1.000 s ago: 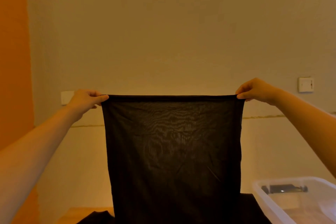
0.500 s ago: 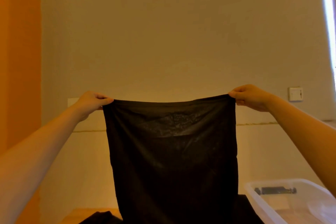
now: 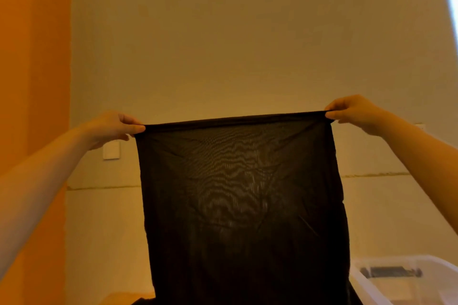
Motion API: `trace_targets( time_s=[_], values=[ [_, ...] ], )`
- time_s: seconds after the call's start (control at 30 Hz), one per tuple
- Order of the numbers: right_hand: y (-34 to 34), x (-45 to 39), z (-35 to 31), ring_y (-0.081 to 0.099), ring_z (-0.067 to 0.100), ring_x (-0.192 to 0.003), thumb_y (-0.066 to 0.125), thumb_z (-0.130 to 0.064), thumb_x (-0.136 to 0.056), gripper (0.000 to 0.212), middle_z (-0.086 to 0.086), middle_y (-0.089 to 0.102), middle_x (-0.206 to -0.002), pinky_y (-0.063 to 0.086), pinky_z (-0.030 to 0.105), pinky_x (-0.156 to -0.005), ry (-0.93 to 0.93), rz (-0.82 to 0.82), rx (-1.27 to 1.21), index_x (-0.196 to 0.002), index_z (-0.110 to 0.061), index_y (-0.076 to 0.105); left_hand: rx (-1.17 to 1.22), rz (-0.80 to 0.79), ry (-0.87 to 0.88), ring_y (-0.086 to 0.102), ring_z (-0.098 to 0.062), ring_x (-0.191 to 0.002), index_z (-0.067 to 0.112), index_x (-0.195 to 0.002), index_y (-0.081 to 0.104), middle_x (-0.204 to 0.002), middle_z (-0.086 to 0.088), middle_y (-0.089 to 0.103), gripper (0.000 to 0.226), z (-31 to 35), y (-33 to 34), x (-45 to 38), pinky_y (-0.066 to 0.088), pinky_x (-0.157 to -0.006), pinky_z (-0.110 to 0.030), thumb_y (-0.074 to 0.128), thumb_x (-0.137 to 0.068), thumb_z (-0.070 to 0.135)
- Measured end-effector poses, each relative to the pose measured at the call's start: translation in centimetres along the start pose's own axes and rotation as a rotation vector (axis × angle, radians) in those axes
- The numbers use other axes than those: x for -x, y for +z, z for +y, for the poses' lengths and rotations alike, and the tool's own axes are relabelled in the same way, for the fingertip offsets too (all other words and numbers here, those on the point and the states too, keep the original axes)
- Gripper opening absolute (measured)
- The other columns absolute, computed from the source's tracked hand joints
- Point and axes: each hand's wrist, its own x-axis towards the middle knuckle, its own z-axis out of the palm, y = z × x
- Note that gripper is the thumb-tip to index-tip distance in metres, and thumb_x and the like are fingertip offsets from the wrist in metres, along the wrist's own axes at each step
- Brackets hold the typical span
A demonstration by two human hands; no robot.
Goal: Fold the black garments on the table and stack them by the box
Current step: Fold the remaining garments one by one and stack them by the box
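Left hand (image 3: 110, 126) and right hand (image 3: 352, 111) pinch a sheer, rectangular black garment's (image 3: 240, 205) top corners — taut, hanging.

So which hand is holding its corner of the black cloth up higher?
The right hand. It pinches its corner of the black garment higher than the left hand, so the top edge slopes up toward it.

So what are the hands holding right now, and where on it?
A sheer black garment, pinched by its top edge: left hand at the left corner, right hand at the right.
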Motion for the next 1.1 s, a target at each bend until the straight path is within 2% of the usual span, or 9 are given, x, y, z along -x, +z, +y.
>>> trace_targets(
  time_s=[0.2, 0.3, 0.4, 0.5, 0.6, 0.73, 0.83, 0.93, 1.1],
  values=[
    [2.8, -2.8, 3.7, 0.057, 0.019, -0.080, 0.060, -0.003, -0.086, 0.006, 0.009, 0.063, -0.084, 0.046, 0.026, -0.069, 0.183, -0.269, 0.065, -0.085, -0.004, 0.065, -0.080, -0.059, -0.107, 0.055, -0.019, -0.083, 0.015, -0.084, 0.069, -0.089, -0.003, 0.064, 0.006, -4.9, 3.4, -3.5, 0.044, -0.068, -0.027, 0.064, -0.087, 0.017],
    [5.7, -4.7, 7.0, 0.055, 0.018, -0.077, 0.060, -0.001, -0.086, 0.008, 0.009, 0.062, -0.080, 0.047, 0.025, -0.068, 0.250, -0.309, 0.096, -0.081, -0.004, 0.065, -0.062, -0.067, -0.169, 0.053, -0.018, -0.078, 0.010, -0.079, 0.070, -0.080, -0.004, 0.063, 0.011, -8.2, 6.6, -5.4, 0.042, -0.064, -0.026, 0.066, -0.086, 0.018],
    [8.5, -7.5, 9.1, 0.055, 0.017, -0.079, 0.058, 0.003, -0.086, 0.015, 0.007, 0.062, -0.081, 0.046, 0.026, -0.070, 0.241, -0.263, 0.103, -0.079, -0.007, 0.066, -0.038, -0.027, -0.227, 0.053, -0.019, -0.077, 0.003, -0.080, 0.071, -0.079, -0.006, 0.061, 0.020, -9.9, 9.3, -8.3, 0.041, -0.062, -0.027, 0.068, -0.085, 0.022],
    [9.9, -10.7, 9.5, 0.055, 0.022, -0.081, 0.056, 0.006, -0.086, 0.015, 0.008, 0.062, -0.081, 0.048, 0.034, -0.077, 0.189, -0.135, 0.123, -0.085, -0.003, 0.068, 0.009, 0.117, -0.219, 0.052, -0.021, -0.074, 0.001, -0.076, 0.068, -0.076, -0.010, 0.059, 0.022, -9.5, 10.6, -12.2, 0.040, -0.061, -0.031, 0.069, -0.084, 0.021],
    [9.4, -13.8, 8.3, 0.054, 0.026, -0.088, 0.057, 0.005, -0.086, 0.017, 0.017, 0.064, -0.094, 0.047, 0.043, -0.089, 0.101, 0.069, 0.127, -0.098, 0.004, 0.068, 0.065, 0.311, -0.098, 0.053, -0.020, -0.076, 0.002, -0.079, 0.069, -0.078, -0.008, 0.061, 0.016, -7.3, 10.6, -15.3, 0.040, -0.070, -0.033, 0.069, -0.084, 0.017],
    [7.1, -15.5, 4.8, 0.053, 0.027, -0.088, 0.055, 0.006, -0.087, 0.020, 0.016, 0.060, -0.095, 0.044, 0.037, -0.081, 0.010, 0.248, 0.067, -0.102, 0.004, 0.067, 0.279, 0.482, 0.067, 0.057, -0.019, -0.083, 0.005, -0.084, 0.068, -0.074, 0.000, 0.060, 0.009, -4.1, 8.9, -16.5, 0.040, -0.075, -0.032, 0.066, -0.086, 0.013],
    [5.6, -14.0, 2.7, 0.051, 0.023, -0.090, 0.053, 0.008, -0.087, 0.022, 0.011, 0.059, -0.095, 0.043, 0.036, -0.086, -0.026, 0.273, 0.029, -0.104, 0.002, 0.066, 0.512, 0.446, 0.079, 0.058, -0.011, -0.077, 0.014, -0.079, 0.063, -0.081, 0.001, 0.060, 0.012, -3.2, 7.9, -14.4, 0.046, -0.077, -0.029, 0.060, -0.091, 0.014],
    [5.1, -9.9, 1.8, 0.056, 0.022, -0.082, 0.051, 0.010, -0.087, 0.024, 0.008, 0.060, -0.092, 0.044, 0.032, -0.085, -0.049, 0.185, -0.008, -0.105, 0.001, 0.064, 0.767, 0.345, 0.087, 0.061, -0.008, -0.074, 0.014, -0.083, 0.058, -0.080, 0.001, 0.061, 0.014, -3.6, 7.8, -10.4, 0.053, -0.068, -0.020, 0.051, -0.095, 0.012],
    [5.6, 0.6, 3.7, 0.063, 0.004, -0.071, 0.046, 0.010, -0.090, 0.023, 0.000, 0.064, -0.082, 0.052, 0.010, -0.060, 0.026, 0.047, -0.180, -0.097, -0.004, 0.063, 0.841, 0.258, 0.060, 0.066, -0.005, -0.068, 0.011, -0.090, 0.058, -0.070, 0.008, 0.069, 0.014, -7.4, 9.4, -1.1, 0.054, -0.067, -0.018, 0.046, -0.097, 0.011]
  ],
)
